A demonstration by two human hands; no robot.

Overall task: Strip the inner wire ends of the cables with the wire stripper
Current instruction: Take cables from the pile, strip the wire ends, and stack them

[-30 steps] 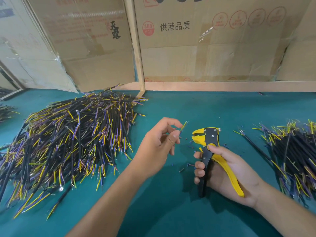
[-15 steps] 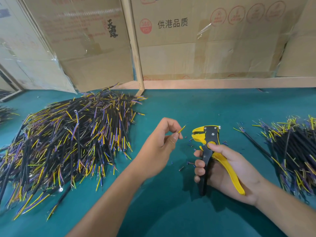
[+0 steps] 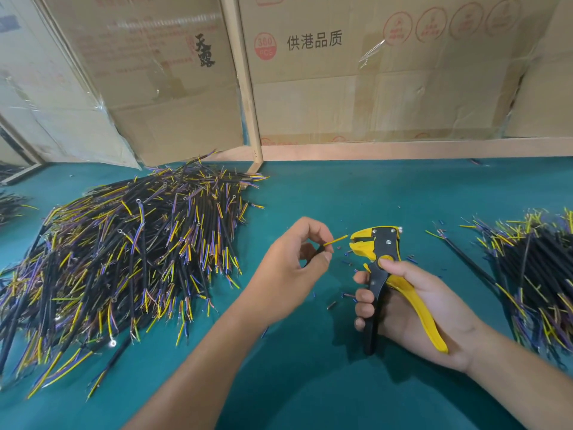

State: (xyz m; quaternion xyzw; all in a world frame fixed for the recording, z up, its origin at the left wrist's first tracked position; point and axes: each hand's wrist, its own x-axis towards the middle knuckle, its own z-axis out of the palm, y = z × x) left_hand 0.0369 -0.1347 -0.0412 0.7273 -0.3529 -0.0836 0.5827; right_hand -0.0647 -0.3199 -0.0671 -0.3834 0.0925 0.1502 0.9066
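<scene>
Cable mostly hidden inside left hand, yellow wire protruding.

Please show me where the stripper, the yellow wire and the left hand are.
stripper [image 3: 379, 243], head view, on its black head.
yellow wire [image 3: 336, 240], head view, mid-length.
left hand [image 3: 290, 271], head view, on its back.

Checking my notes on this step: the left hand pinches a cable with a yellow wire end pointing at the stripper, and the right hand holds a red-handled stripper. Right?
Not quite: the wire stripper has yellow and black handles, not red, as the head view shows. The rest stands: the left hand pinches the cable, and the right hand holds the stripper.
</scene>
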